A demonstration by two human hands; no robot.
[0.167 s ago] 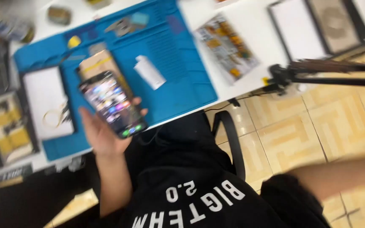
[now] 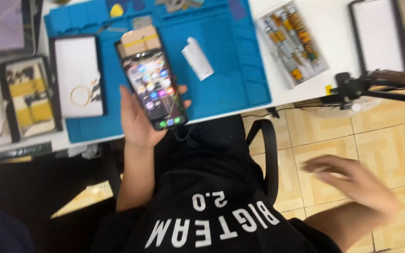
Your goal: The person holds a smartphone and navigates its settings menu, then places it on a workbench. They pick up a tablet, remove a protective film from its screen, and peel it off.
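Over the blue mat (image 2: 230, 79), left hand (image 2: 137, 119) gripping a lit phone (image 2: 152, 83) (screen up), right hand (image 2: 352, 180) open, blurred, empty.

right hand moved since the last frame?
Yes. The right hand has swung up and left into view over the tiled floor, toward the black chair arm.

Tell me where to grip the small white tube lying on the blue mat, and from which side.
Grip the white tube across its narrow middle, coming from above, fingers on its two long sides. It lies flat and slanted on the blue mat with bare mat all around. The right hand is empty; the left hand holds the phone.
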